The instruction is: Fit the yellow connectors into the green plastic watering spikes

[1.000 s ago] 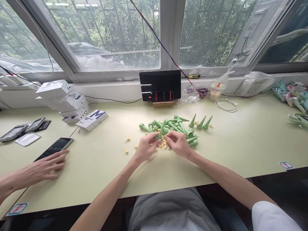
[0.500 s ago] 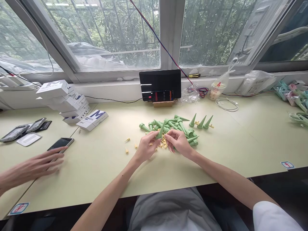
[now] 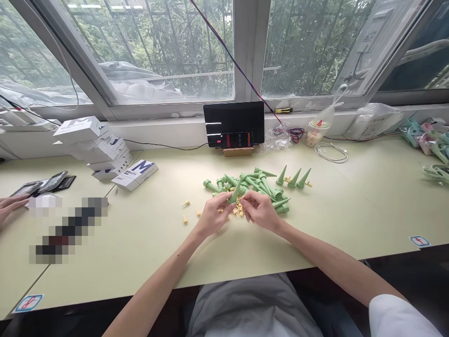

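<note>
My left hand [image 3: 218, 213] is closed round a green plastic watering spike [image 3: 236, 191], its point up and slightly tilted. Against the base of that spike, the fingertips of my right hand [image 3: 258, 209] are pinched on a small yellow valve [image 3: 241, 199], mostly hidden by the fingers. Behind both hands lies a heap of green spikes [image 3: 248, 180]. More yellow valves [image 3: 240, 209] are piled between and under the hands, and several loose ones [image 3: 185, 219] lie to the left. Three green spikes [image 3: 294, 179] stand upright at the right, with yellow pieces at their bases.
A dark tablet [image 3: 233, 119] with a phone showing a timer [image 3: 237, 140] leans at the back. White boxes [image 3: 89, 145] are stacked at the left. Another person's hand [image 3: 10, 206] rests at the far left by some devices. A bagged cup [image 3: 316, 131] and white cable [image 3: 331, 153] sit back right.
The other person's hand has moved left, off the phone, whose place is now pixelated. My hands stay at the same spike, with the right fingers shifted very slightly.
</note>
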The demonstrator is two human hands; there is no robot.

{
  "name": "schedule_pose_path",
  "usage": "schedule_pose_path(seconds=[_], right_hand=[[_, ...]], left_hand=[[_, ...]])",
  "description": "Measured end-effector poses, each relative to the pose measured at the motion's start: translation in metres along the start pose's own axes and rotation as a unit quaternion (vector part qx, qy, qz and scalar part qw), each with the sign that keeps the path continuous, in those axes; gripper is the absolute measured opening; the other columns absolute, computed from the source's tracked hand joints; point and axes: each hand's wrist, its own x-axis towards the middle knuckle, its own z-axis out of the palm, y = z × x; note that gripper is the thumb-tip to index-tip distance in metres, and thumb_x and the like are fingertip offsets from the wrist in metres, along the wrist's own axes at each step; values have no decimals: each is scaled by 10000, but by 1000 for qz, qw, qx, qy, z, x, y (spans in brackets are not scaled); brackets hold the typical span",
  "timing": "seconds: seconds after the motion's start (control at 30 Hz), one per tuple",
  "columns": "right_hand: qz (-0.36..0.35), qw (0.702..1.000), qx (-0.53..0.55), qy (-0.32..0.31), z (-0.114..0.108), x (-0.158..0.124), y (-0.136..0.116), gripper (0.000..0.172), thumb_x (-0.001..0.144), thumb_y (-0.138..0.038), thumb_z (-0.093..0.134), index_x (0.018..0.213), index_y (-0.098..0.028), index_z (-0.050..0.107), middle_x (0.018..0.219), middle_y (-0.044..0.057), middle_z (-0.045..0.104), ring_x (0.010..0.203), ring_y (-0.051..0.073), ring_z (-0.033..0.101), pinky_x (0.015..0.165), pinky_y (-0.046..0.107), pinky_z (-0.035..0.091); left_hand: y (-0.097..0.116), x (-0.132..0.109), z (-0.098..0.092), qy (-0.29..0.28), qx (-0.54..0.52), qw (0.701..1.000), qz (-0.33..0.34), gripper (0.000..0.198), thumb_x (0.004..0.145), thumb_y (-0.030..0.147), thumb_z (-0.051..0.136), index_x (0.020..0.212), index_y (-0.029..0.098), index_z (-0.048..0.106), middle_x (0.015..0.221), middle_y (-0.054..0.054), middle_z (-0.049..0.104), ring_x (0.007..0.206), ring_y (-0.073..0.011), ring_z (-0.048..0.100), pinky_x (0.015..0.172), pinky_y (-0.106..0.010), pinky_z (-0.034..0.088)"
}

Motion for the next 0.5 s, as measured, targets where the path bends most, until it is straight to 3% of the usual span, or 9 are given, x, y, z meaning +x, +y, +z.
schedule_pose_path(seconds=[0.17,0.3,0.4,0.5], right_hand=[[92,989,116,-16,-1,4,-7,359,862,-513,659,758,-195,527,581,-45,594,332,93,515,281,210,365],[105,987,117,-22,-1,4,-7,358,866,-516,653,763,-201,519,586,-49,588,332,93,510,280,211,358],[37,999,31,-17,-1,2,-2,303,933,-466,575,788,-207,513,578,-52,551,354,93,497,331,223,381],[-107,984,-142,9,-3,0,4,255,975,-360,514,770,-207,525,596,-28,520,474,110,506,463,241,418]], left_hand=[[3,1,2,10,-2,1000,3,292,911,337,595,1154,211,698,957,-74,622,745,-162,581,632,-253,518],[3,1,1,10,5,1000,12,296,916,332,588,1164,215,699,971,-76,628,734,-155,565,647,-260,518],[0,0,1,5,21,1000,14,306,923,339,580,1174,210,701,906,-62,615,683,-142,528,627,-259,506],[-1,0,0,-8,23,1000,8,329,934,367,562,1185,205,699,863,-53,604,657,-140,521,607,-261,496]])
